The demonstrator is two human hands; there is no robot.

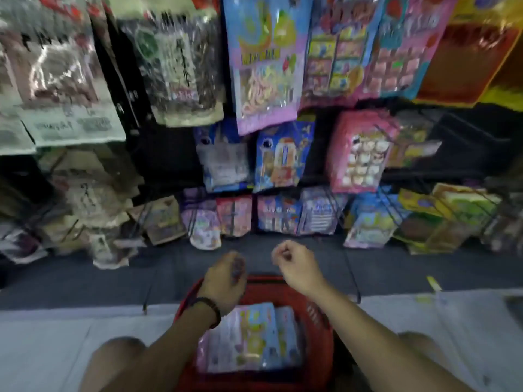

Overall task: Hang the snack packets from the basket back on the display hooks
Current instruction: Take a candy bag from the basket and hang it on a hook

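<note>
Frame heavily motion-blurred; fine detail is lost.

Red shopping basket (319, 318) at bottom centre, on the pale floor (56, 349) between the person's two bare knees. Snack packets (249, 338) lie flat inside it, pastel blue and pink, stacked and overlapping. Count not readable.

Left hand (223, 278) at centre, over the basket's far rim, back of hand up, fingers curled downward. A purplish smear sits at the fingertips; cannot tell whether it holds something or is bare. Dark beaded bracelet (210, 309) on that wrist.

Right hand (294, 264) just right of centre, a little higher in the frame, near the left hand but apart from it. Fingers drawn into a fist, thumb against forefinger, nothing visible in it.

Display fills the upper two thirds. A large blue-and-pink fruit packet (266, 60) hangs at top centre, with pink grid-print packets (339, 52) to its right. Dark-speckled clear bags (175, 66) hang at upper left. In the mid row, a blue cartoon packet (280, 159) and a pink packet (359, 154) with white pieces. The lowest row of small packets (277, 213) sits just above the hands.

A thin dark wire hook (352, 275) juts toward the camera right of the right wrist, bare along its visible length. Dark grey base strip (85, 275) runs below the display.
</note>
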